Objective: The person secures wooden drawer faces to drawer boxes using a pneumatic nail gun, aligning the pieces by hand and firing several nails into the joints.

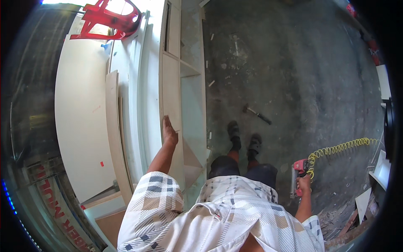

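Observation:
My left hand (170,133) rests on the pale face of a long wooden cabinet frame (171,84), its fingers stretched out and pointing away from me. On my right, my right hand (304,183) is wrapped round the handle of a red and black air nail gun (299,166), held out beside my leg above the floor. A yellow coiled air hose (340,148) runs from the nail gun toward the right edge. The frame has open compartments on the side that faces the floor.
A hammer (257,114) with a dark grip lies on the grey floor ahead of my feet. Left of the frame stand long pale boards (82,113) and a red plastic chair (110,21). Small white scraps dot the floor; offcuts (363,203) are heaped at the lower right.

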Action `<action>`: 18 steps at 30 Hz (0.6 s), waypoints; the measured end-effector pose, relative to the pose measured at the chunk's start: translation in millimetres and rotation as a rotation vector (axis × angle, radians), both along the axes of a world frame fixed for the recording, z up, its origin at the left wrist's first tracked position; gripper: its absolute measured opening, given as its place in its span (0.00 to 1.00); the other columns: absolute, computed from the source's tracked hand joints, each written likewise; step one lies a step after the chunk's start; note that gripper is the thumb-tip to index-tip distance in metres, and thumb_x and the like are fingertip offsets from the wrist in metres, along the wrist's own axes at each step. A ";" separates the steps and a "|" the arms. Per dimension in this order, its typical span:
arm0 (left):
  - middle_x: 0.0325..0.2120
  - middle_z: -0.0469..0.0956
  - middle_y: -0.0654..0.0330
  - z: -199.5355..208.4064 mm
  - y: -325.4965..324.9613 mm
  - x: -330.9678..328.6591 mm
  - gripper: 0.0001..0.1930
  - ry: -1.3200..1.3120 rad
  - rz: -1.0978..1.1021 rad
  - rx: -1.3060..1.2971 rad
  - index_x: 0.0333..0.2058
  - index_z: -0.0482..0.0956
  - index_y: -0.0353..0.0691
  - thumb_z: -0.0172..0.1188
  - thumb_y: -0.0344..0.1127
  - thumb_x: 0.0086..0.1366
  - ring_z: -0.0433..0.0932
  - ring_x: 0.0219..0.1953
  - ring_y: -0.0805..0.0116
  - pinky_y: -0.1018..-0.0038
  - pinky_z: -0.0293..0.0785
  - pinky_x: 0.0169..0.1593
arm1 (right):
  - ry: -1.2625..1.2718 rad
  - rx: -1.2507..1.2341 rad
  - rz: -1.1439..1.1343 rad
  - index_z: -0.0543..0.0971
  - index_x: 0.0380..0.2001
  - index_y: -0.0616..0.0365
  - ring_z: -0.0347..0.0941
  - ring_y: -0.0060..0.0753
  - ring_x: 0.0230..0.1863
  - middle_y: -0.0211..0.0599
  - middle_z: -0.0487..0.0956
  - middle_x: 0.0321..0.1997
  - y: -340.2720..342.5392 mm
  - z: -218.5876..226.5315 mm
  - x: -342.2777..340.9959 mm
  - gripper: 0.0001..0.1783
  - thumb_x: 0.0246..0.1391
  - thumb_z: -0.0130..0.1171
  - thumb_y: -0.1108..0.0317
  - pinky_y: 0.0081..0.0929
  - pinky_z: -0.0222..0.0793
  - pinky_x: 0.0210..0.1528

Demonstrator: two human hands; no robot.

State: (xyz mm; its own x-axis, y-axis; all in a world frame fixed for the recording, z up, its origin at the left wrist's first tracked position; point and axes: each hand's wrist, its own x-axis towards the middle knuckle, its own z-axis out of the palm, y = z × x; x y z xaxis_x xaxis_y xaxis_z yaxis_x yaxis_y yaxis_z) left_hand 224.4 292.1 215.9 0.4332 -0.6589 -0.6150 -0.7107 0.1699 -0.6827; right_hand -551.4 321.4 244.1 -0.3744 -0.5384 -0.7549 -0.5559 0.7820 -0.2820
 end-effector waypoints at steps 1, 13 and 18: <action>0.76 0.35 0.45 0.6 -0.2 -0.8 0.46 -0.030 -0.055 -0.023 0.73 0.43 0.30 0.45 0.61 0.72 0.30 0.78 0.50 0.57 0.23 0.78 | 0.004 0.038 0.011 0.74 0.26 0.64 0.70 0.32 0.12 0.37 0.75 0.18 1.4 3.1 6.8 0.07 0.43 0.62 0.79 0.32 0.66 0.12; 0.77 0.36 0.49 -67.2 115.7 7.7 0.51 0.202 0.003 0.045 0.73 0.39 0.29 0.49 0.62 0.68 0.30 0.78 0.51 0.56 0.22 0.78 | 0.046 0.094 0.267 0.78 0.20 0.62 0.72 0.31 0.12 0.36 0.76 0.15 32.7 51.4 94.3 0.01 0.39 0.60 0.78 0.33 0.66 0.15; 0.73 0.54 0.52 -76.8 136.8 -17.7 0.40 0.265 0.123 -0.021 0.69 0.60 0.35 0.53 0.56 0.66 0.43 0.77 0.49 0.56 0.31 0.77 | 0.024 -0.051 0.303 0.81 0.24 0.67 0.79 0.39 0.22 0.42 0.81 0.21 24.7 41.3 89.0 0.08 0.34 0.63 0.75 0.38 0.73 0.28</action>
State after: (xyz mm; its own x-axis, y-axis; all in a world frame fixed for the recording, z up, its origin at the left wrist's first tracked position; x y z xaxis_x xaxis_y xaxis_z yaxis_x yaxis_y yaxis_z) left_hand 206.7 428.9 139.0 0.3362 -0.6251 -0.7045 -0.8792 0.0599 -0.4727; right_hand -462.4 346.2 285.4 -0.2082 -0.6650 -0.7173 -0.7686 0.5648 -0.3005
